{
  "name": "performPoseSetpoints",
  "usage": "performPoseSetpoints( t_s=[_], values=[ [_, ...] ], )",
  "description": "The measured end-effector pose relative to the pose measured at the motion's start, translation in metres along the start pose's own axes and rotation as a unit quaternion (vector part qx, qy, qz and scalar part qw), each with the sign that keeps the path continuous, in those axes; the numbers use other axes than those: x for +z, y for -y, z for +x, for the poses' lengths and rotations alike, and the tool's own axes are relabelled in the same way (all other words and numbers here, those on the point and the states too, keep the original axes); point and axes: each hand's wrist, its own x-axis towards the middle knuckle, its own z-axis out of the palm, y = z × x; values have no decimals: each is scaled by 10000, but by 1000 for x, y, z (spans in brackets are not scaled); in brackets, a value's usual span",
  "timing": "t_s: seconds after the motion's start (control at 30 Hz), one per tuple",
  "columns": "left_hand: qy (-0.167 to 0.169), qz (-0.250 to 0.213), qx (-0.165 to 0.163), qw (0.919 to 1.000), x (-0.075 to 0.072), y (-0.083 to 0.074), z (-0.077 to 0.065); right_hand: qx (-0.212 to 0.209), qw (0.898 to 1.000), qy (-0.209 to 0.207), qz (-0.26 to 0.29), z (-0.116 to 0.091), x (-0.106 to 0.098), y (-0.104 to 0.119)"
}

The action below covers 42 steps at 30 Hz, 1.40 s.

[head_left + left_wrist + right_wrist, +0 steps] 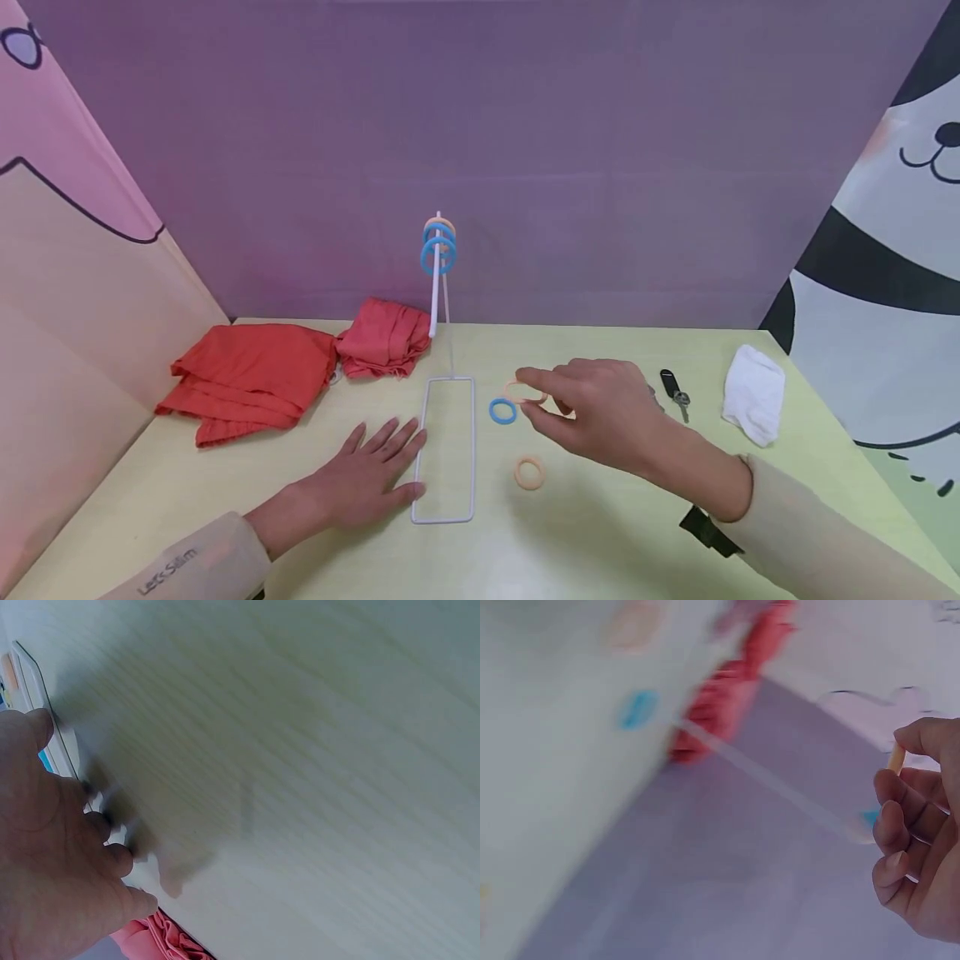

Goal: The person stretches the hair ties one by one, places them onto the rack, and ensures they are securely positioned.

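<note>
A white wire stand [473,450] has a flat rectangular base on the table and a tall post with an arm at the top. Blue rings [438,257] and a peach one hang from that arm. My left hand [367,475] lies spread, its fingertips and thumb touching the base's left side. Above the table, right of the stand, my right hand [600,412] pinches a peach ring [512,392] between thumb and index finger; the right wrist view shows this ring [896,758] edge-on. A blue ring [503,411] and another peach ring [529,473] lie on the table nearby.
Two red cloths, one larger [255,375] and one smaller [384,340], lie left of the stand at the back. Keys with a black fob [670,383] and a white cloth [753,396] lie to the right. A purple wall [600,167] stands behind the table.
</note>
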Motion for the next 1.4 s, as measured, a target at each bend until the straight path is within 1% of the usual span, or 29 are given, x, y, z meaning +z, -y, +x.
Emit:
performPoseSetpoints(
  t_s=[0.1, 0.23, 0.3, 0.4, 0.5, 0.63, 0.77, 1.03, 1.2, 1.4],
  values=[
    [-23, -5, 20, 10000, 0, 0, 0, -416, 9976, -551, 6, 19, -25, 17],
    [-81, 7, 70, 9999, 2, 0, 0, -863, 9892, -1178, 94, 43, -51, 39],
    [-81, 35, 51, 9999, 3, 0, 0, -1059, 9839, -1433, 97, 54, -59, 48],
    [-20, 11, -14, 10000, 6, 0, -1, -1201, 9801, -1578, -49, 68, -63, 58],
    [29, -38, -75, 10000, 8, 0, -2, -1261, 9779, -1626, -376, 78, -57, 61],
    [2, -65, -94, 9999, 8, -1, -3, -1356, 9727, -1685, -839, 88, -45, 59],
    [3, -78, -80, 9999, 6, -1, -4, -1328, 9707, -1686, -1077, 93, -36, 52],
    [20, -43, -50, 10000, 3, -2, -3, -1084, 9738, -1612, -1181, 100, -22, 32],
    [57, -67, -50, 9999, 1, -2, -2, -1007, 9730, -1667, -1236, 107, -12, 21],
    [32, 20, -37, 10000, 0, -1, 0, -813, 9738, -1690, -1289, 115, -2, 7]
  ],
)
